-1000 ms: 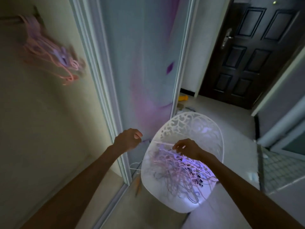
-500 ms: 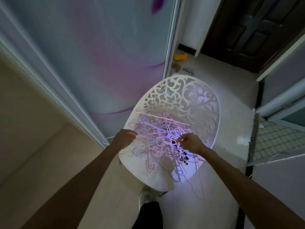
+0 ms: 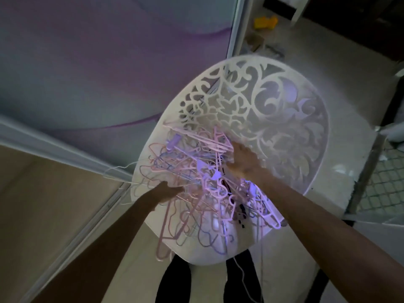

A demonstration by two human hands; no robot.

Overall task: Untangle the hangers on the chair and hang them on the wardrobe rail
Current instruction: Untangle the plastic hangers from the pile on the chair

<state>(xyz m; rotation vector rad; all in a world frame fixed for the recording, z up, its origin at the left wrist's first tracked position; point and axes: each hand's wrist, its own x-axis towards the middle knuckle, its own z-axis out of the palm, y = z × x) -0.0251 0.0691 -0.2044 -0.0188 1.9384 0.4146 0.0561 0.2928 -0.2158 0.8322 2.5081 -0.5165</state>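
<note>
On one chair (image 3: pixel 273 110), tangled hangers (image 3: pixel 196 184).

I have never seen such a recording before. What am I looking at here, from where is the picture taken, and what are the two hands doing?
There is no machine here. A person wears a camera on the head, so the picture looks down along both forearms.

Below stands a white chair with a cut-out pattern in its back. On its seat lies a tangled pile of thin hangers, mostly pink and purple; some hang over the front edge.

The left hand reaches into the near left side of the pile. The picture is blurred, so its grip cannot be told. The right hand rests on the far side of the pile, near the chair back; its fingers are hard to make out too.

A small yellow thing lies on the floor behind the chair.
</note>
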